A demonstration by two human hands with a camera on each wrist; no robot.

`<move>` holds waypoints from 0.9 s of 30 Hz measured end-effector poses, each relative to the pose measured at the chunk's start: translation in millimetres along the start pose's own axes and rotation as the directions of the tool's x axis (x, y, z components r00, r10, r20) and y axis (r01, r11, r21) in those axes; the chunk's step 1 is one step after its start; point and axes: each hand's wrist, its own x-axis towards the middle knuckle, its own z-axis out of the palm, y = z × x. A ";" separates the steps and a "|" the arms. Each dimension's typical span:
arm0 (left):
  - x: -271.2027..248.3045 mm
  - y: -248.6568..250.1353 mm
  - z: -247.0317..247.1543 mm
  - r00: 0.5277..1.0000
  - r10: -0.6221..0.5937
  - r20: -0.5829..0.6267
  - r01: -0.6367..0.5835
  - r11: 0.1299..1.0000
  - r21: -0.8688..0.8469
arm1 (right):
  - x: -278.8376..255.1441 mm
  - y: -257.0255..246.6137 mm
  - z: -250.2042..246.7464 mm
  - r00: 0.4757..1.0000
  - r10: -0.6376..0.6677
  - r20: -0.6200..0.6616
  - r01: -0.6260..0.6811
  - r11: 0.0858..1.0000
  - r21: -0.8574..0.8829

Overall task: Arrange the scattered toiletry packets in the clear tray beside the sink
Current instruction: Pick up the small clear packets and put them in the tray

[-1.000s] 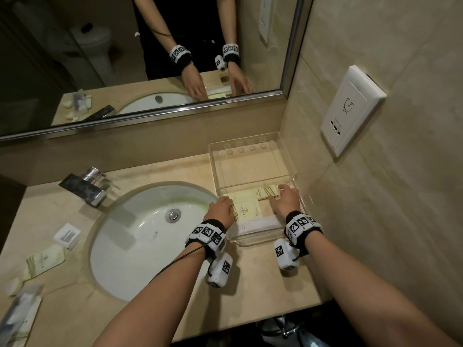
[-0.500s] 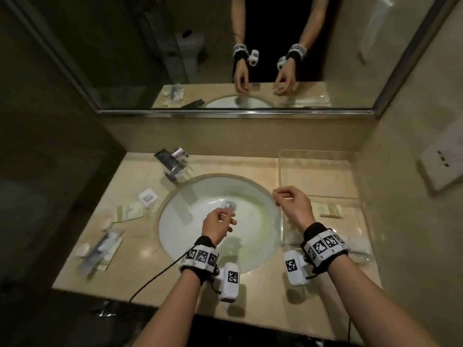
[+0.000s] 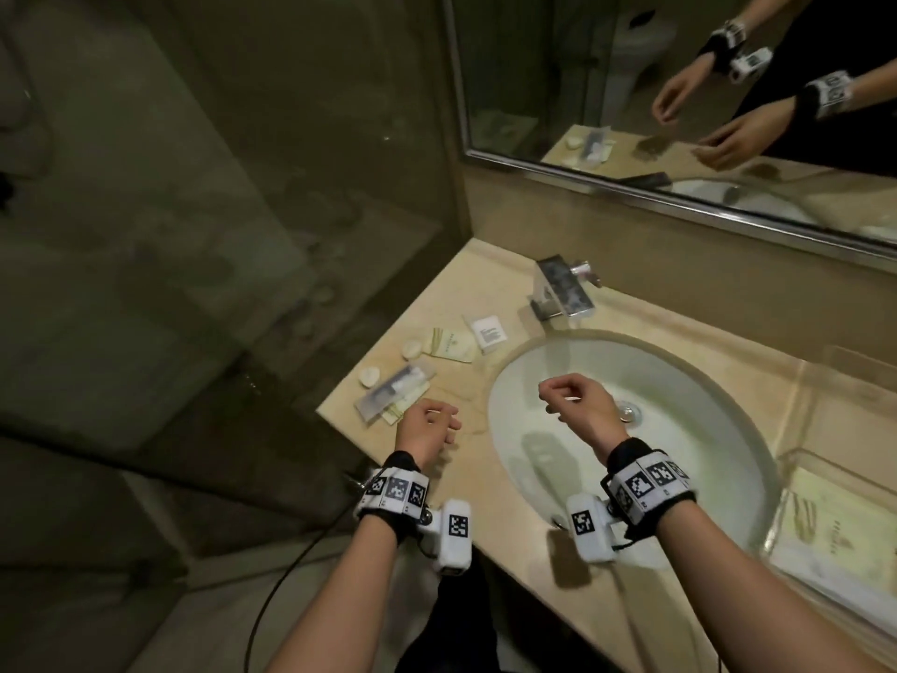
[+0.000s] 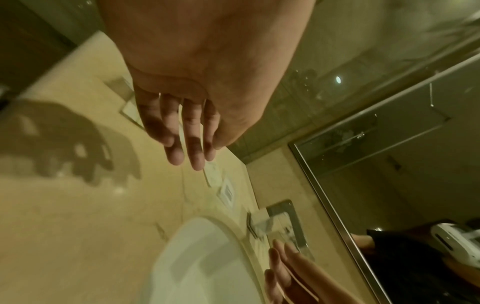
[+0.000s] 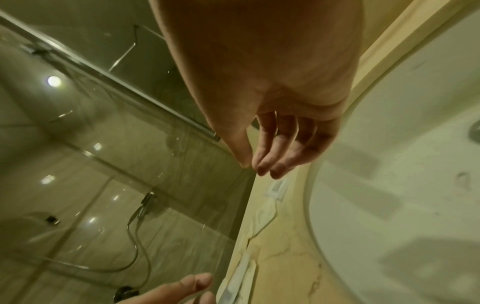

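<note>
Several toiletry packets lie scattered on the counter left of the sink: a white sachet [image 3: 489, 331], a cream packet [image 3: 449, 344], two small round white soaps [image 3: 412, 349], and a clear-wrapped kit [image 3: 394, 392] on a cream packet. My left hand [image 3: 429, 427] hovers just right of that kit, fingers relaxed and holding nothing. Over the basin hangs my right hand [image 3: 575, 405], loosely curled and holding nothing. The clear tray [image 3: 796, 471] stands right of the sink with a cream packet [image 3: 825, 531] inside. Both wrist views show bare fingers [image 4: 182, 139] and fingers [image 5: 278, 150] above the counter.
The white oval sink [image 3: 631, 429] lies between the packets and the tray, with a chrome faucet [image 3: 560, 289] at its back. A mirror [image 3: 679, 89] runs behind the counter. A glass shower wall [image 3: 218, 211] bounds the counter's left edge.
Both hands have left the tray and moved left, the left one past the sink to the scattered packets. The head view has swung left with them.
</note>
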 end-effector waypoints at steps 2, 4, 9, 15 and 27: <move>10.3 -9.3 -22.6 0.998 -0.028 -0.049 0.027 1.000 -0.007 | 8.1 -6.9 27.2 0.999 0.013 0.049 -0.012 1.000 -0.017; 22.9 -18.2 -41.0 0.995 -0.042 -0.093 0.042 0.999 -0.005 | 16.5 -11.5 53.9 0.996 0.026 0.090 -0.022 0.999 -0.037; 61.4 -30.9 -71.0 0.972 0.012 -0.233 0.010 0.996 0.090 | 42.2 -14.6 114.7 0.985 0.092 0.144 -0.077 0.991 -0.106; 110.8 -32.8 -85.4 0.993 0.055 -0.104 -0.030 0.972 0.235 | 76.8 -14.3 162.3 0.972 0.209 0.108 -0.193 0.971 -0.143; 152.1 -27.2 -86.6 0.997 0.065 0.049 -0.081 0.847 0.526 | 147.5 -29.2 157.2 0.942 0.102 -0.320 -0.268 0.803 -0.533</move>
